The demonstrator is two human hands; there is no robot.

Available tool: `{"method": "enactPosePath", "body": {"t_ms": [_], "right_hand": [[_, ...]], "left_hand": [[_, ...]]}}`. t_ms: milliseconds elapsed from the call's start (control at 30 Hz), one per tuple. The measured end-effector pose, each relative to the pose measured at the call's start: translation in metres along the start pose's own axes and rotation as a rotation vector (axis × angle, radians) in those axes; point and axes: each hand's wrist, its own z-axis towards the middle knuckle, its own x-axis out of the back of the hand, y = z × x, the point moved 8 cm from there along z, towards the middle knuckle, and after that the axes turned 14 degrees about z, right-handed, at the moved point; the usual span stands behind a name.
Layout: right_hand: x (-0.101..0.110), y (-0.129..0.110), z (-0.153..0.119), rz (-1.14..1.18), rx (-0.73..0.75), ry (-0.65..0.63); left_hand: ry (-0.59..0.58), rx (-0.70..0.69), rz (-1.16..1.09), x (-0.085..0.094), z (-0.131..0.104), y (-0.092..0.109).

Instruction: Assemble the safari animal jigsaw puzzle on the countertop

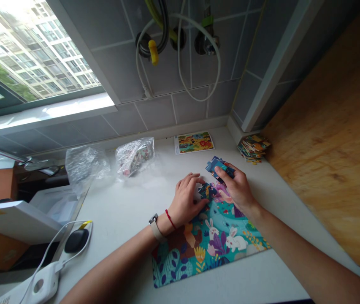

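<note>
A partly assembled puzzle point(211, 249) with white rabbits, plants and a pink figure lies on the white counter. My left hand point(188, 200) is at its upper left edge, thumb and fingers curved around a dark puzzle piece point(207, 191) that touches the assembled part. Held up over the puzzle's upper right, my right hand point(238, 183) grips a stack of blue puzzle pieces point(219, 166), thumb on top. A red string and a watch are on my left wrist.
Behind the puzzle lie a picture card point(195, 142), a bag of pieces point(135, 157) and an empty plastic bag point(86, 166). More loose pieces point(253, 148) are heaped at the back right corner. A power strip point(42, 283) and black case point(76, 241) are at left.
</note>
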Motion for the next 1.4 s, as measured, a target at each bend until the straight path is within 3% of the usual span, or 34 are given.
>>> {"method": "enactPosePath", "body": {"t_ms": [233,433,667,833,1000,1400], "right_hand": [[-0.001,-0.007,-0.002,-0.006,-0.008,0.022],[-0.002,-0.004,-0.002,-0.008,-0.016,0.013],[-0.003,-0.007,-0.003,-0.017,0.009,0.007],[-0.002,-0.009,-0.003,-0.011,0.027,0.008],[-0.003,-0.010,-0.003,-0.012,0.036,0.004],[-0.005,-0.004,-0.003,0.014,0.015,-0.005]], "left_hand": [[0.043,0.004,-0.269,0.010,0.000,0.008],[-0.023,0.122,-0.499,0.011,-0.001,0.006],[-0.078,0.202,-0.551,0.012,0.000,0.011],[-0.160,0.292,-0.678,0.006,0.001,0.006],[-0.210,0.299,-0.826,-0.001,0.004,0.002],[-0.294,0.291,-0.704,-0.013,0.001,-0.008]]}}
